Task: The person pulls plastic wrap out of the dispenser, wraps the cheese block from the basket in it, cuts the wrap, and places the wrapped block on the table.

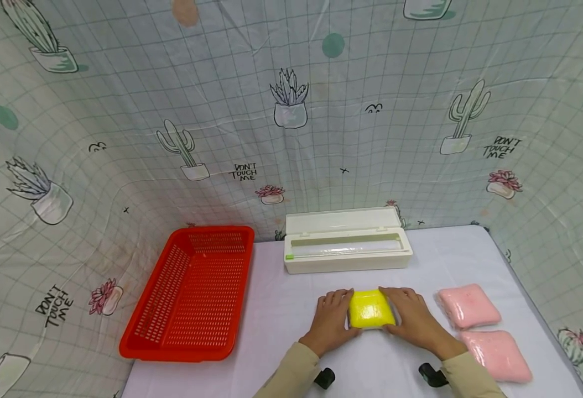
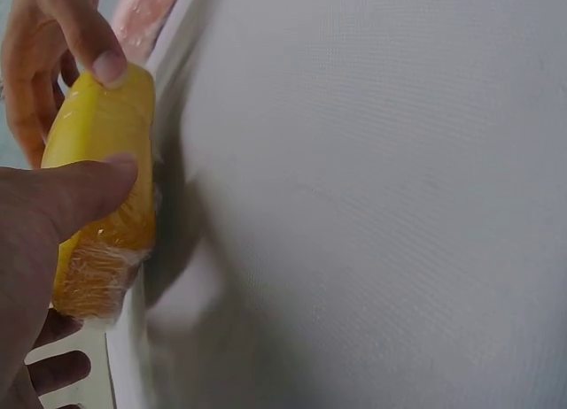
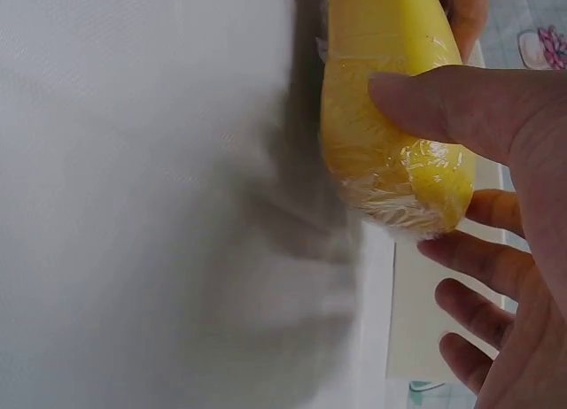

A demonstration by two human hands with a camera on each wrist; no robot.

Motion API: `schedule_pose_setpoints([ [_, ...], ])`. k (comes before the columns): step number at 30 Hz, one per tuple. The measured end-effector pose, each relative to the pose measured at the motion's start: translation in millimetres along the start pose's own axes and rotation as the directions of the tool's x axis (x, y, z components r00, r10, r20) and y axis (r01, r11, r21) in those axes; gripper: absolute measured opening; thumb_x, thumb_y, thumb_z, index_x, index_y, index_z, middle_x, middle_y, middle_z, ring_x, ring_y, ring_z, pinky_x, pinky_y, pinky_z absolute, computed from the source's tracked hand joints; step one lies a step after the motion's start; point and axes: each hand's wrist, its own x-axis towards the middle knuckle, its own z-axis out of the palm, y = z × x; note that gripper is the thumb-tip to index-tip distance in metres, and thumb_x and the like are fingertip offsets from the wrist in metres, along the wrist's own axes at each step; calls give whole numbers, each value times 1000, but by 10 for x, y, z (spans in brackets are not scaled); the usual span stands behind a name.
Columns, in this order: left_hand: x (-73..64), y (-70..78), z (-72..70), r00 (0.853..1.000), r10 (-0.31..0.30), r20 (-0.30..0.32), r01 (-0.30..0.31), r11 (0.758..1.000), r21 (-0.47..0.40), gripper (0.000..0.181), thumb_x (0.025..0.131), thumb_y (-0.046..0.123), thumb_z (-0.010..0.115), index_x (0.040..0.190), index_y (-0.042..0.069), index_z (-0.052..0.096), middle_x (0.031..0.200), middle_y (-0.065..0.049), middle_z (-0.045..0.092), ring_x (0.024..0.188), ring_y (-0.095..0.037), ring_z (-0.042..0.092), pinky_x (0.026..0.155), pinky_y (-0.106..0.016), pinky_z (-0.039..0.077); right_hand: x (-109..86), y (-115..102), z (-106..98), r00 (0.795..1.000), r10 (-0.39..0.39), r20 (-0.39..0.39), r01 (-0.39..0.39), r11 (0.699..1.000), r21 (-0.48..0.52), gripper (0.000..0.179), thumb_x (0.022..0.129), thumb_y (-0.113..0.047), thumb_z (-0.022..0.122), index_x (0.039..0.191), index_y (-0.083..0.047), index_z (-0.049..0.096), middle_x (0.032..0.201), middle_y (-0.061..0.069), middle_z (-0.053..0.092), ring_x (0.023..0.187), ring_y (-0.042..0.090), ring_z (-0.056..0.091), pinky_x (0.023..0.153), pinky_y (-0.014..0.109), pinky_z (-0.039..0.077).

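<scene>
A yellow block (image 1: pixel 371 309) with rounded edges, wrapped in clear plastic film, is between both hands over the white table. My left hand (image 1: pixel 330 320) grips its left end, the thumb on the near side. At the right end my right hand (image 1: pixel 415 318) holds it likewise, thumb in front and fingers behind. Bunched, wrinkled film (image 2: pixel 97 272) shows at one end of the block in the left wrist view. The right wrist view shows shiny film creases around the yellow block (image 3: pixel 381 152), and its shadow falls on the cloth.
Behind the hands stands a white cling film dispenser (image 1: pixel 348 262), its lid up and a roll inside. To the left lies a red perforated basket (image 1: pixel 239 293). Two pink film-wrapped blocks, one farther (image 1: pixel 469 305) and one nearer (image 1: pixel 499 356), lie on the right. A patterned curtain (image 1: pixel 321 155) surrounds the table.
</scene>
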Motion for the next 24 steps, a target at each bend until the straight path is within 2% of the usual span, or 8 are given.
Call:
schedule_pose_setpoints([
  [5, -12, -7, 19, 999, 3, 36, -4, 1000, 29, 87, 89, 51, 84, 158, 14, 47, 150, 0, 55, 130, -19, 50, 107, -38, 41, -6, 9, 38, 999, 15, 42, -14, 1000, -19, 83, 73, -19, 97, 143, 1, 58, 138, 17, 64, 124, 41, 55, 101, 61, 43],
  [13, -30, -35, 43, 999, 4, 47, -5, 999, 37, 89, 90, 53, 82, 160, 15, 43, 153, 1, 52, 130, -18, 50, 106, -36, 41, 3, -14, 56, 999, 15, 48, -13, 999, -38, 80, 75, -20, 96, 143, 1, 58, 138, 17, 64, 124, 42, 56, 100, 62, 44],
  [17, -58, -52, 35, 999, 2, 53, -2, 1000, 12, 93, 91, 56, 79, 163, 14, 38, 158, 0, 49, 135, -19, 49, 109, -37, 41, -4, -14, 47, 998, 15, 59, -13, 1000, -28, 86, 75, -23, 96, 147, 2, 55, 142, 20, 61, 127, 44, 54, 103, 64, 43],
  [21, -85, -115, -2, 999, -20, 39, 21, 1000, -10, 92, 94, 59, 74, 164, 13, 36, 164, -2, 45, 142, -21, 47, 112, -40, 40, -13, 20, -8, 999, 4, 47, -3, 1000, -14, 92, 77, -29, 95, 151, 3, 50, 148, 24, 55, 132, 47, 51, 105, 68, 41],
  [24, -89, -205, -100, 999, -53, 7, 53, 999, -13, 86, 98, 57, 69, 164, 12, 36, 165, -5, 44, 144, -23, 46, 114, -43, 39, -17, 57, -92, 1000, -8, 20, 8, 1000, -12, 91, 80, -32, 93, 152, 2, 49, 150, 25, 54, 133, 49, 50, 105, 69, 40],
])
